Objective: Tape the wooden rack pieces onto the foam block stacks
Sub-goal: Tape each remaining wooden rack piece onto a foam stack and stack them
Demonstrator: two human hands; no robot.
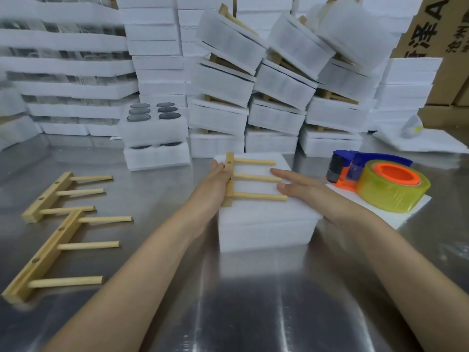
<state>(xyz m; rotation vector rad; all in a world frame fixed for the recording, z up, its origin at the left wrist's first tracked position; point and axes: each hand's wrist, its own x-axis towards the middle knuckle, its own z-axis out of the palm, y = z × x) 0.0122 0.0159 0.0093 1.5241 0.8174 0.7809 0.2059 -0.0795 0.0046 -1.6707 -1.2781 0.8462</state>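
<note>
steel table (pixel 253 301), rack piece (pixel 253 177) on foam stack (pixel 266 229), flat hands (pixel 218 180) (pixel 302 186) alongside

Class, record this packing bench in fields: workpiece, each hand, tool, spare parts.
Workpiece: three-peg wooden rack lying on the white foam block stack, no tape visible
Left hand: flat against the rack's bar
Right hand: flat on the foam by the peg tips
Tool: blue-and-orange tape dispenser with yellowish roll, right of the stack, untouched
Spares: two wooden racks on the metal table, left
</note>
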